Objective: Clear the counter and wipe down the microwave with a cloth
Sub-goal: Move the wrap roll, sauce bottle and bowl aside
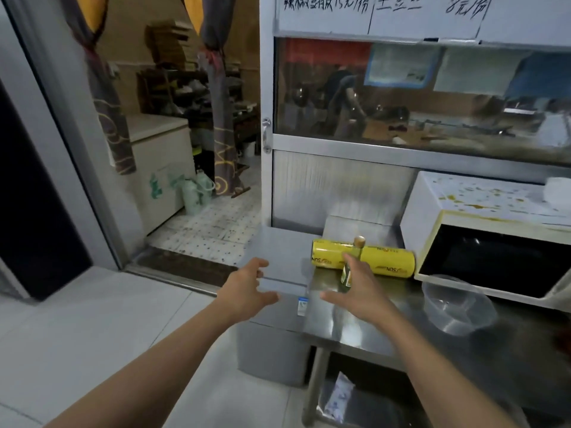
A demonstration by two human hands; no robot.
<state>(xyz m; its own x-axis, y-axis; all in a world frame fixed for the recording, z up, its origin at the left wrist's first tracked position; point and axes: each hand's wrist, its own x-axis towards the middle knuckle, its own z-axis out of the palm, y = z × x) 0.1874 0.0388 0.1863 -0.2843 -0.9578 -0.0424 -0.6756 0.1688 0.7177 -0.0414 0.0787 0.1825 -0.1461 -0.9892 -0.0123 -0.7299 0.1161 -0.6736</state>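
Note:
A white microwave (482,197) with a stained top and dark door stands at the right of the steel counter (336,322). In front of its left side lies a yellow roll of cling film (389,257). A small bottle (347,273) of yellowish liquid with a gold cap stands upright before the roll. My right hand (358,291) is at the bottle, fingers stretched along it and thumb spread wide to the left, not closed round it. My left hand (250,284) hovers open over the lower steel surface (278,242) to the left. No cloth is in view.
A clear plastic container (454,304) sits on the counter before the microwave door. Something white (559,186) lies on the microwave top. A plastic bag (336,396) lies on the shelf below. A glass partition rises behind; an open doorway (197,180) is at the left.

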